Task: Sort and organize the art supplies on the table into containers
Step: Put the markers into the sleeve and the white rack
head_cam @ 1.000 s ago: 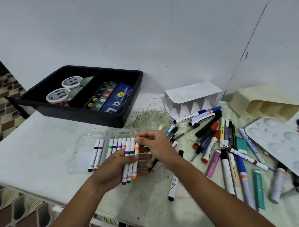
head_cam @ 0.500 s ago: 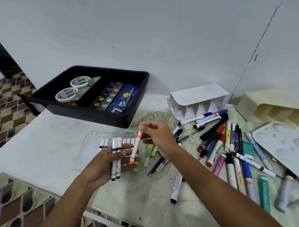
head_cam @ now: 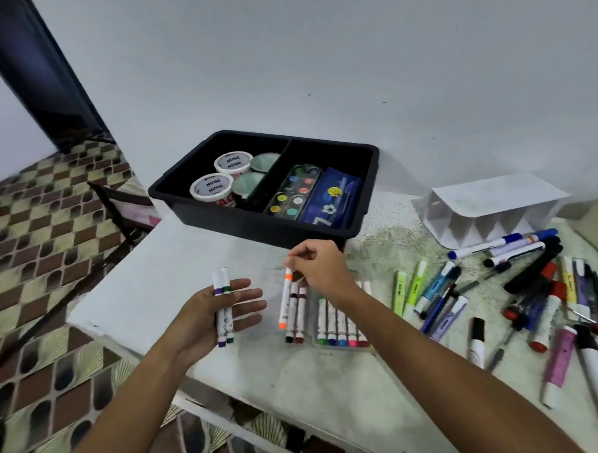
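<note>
My left hand (head_cam: pixel 222 315) lies palm up over the table's left part, fingers straight, with a purple marker (head_cam: pixel 220 308) and a green marker (head_cam: pixel 228 306) resting across it. My right hand (head_cam: pixel 318 271) pinches the top end of an orange-capped marker (head_cam: pixel 284 300), which hangs nearly upright. Its lower tip is just left of a black marker and a dark red marker (head_cam: pixel 299 313). A row of several coloured markers (head_cam: pixel 339 324) lies beside these in a clear plastic case whose edges are barely visible.
A black two-part tray (head_cam: pixel 369 185) at the back holds paint pots, a watercolour palette and a blue pouch. A white divided organiser (head_cam: pixel 488 201) stands to the right. Several pens, markers and highlighters (head_cam: pixel 533 284) are scattered at right. The table's edge (head_cam: pixel 89 324) runs close to my left hand.
My right hand pulled the orange marker from the bunch in my left hand and carried it right to the laid-out row. My left hand drew away left, now bearing two markers.
</note>
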Motion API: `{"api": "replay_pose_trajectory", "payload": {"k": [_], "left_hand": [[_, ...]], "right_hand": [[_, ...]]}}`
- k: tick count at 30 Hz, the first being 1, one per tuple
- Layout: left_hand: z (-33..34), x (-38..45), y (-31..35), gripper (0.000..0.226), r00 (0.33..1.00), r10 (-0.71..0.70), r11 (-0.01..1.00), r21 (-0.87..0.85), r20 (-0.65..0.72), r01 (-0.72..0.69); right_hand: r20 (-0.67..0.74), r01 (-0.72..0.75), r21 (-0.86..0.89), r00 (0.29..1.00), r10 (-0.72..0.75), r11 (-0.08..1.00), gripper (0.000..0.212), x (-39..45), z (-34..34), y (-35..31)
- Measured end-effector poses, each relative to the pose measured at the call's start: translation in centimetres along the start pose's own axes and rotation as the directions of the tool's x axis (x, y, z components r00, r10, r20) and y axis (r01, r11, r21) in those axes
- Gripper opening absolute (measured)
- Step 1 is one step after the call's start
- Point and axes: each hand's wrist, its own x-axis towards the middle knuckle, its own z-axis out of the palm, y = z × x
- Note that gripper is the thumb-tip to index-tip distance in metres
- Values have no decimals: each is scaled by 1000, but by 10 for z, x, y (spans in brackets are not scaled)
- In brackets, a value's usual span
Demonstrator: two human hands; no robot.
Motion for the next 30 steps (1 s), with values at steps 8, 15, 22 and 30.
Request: {"api": "replay_pose_trajectory", "payload": {"k": [8,15,22,30], "left_hand": [[-17,5,1,29,998,-24,999,48,65,21],[-21,6,2,29,994,-43,998,39,97,39],[-25,9,1,27,993,-41,998,44,115,37],[-27,8,-1,26,993,-31,999,41,117,27]], "right_hand": [[-50,51,-291,996,-69,955,14,3,26,5],[-77,4,-321,997,-30,947,19,7,24,-1],[-78,-27,-420,997,-7,907,20,9,24,-4],[-36,-47,-429,999,35,902,13,8,28,-1]]}}
